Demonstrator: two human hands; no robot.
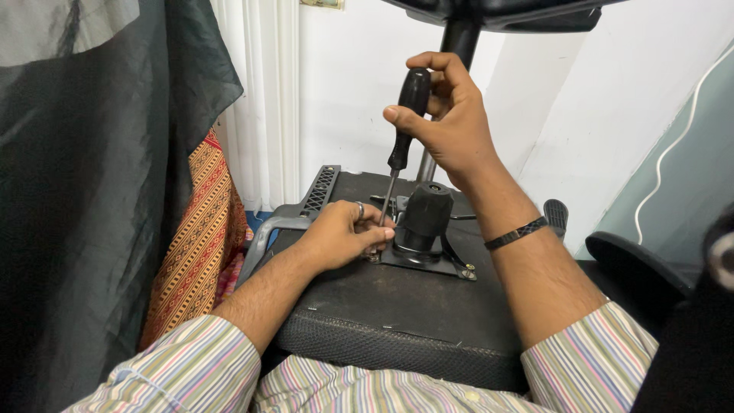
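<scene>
Head view: an upturned office chair seat (397, 306) lies across the person's lap, underside facing up.
Right hand (451, 115): fingers wrapped fully around the black handle of a screwdriver (403, 130), thumb pressed along the handle's side; grip closed on the tool.
Screwdriver position: near upright, slightly tilted, handle at the top; the metal shaft runs down to the left corner of the mounting plate (428, 262).
Left hand (340, 233): resting on the seat underside, fingertips pinched narrowly around the shaft tip at the plate corner; whether a screw sits between them cannot be told. A ring is on one finger.
Mounting plate: dark metal, flat on the seat underside, bearing a black cylindrical hub (424, 214) at its centre; a screw head shows at its right corner.
Right wrist: dark braided bracelet (518, 232).
Sleeves: striped shirt fabric on both forearms.
Left surroundings: dark cloth (99, 199) hanging, with patterned orange fabric (195, 229) beside it.
Background: white wall (359, 84).
</scene>
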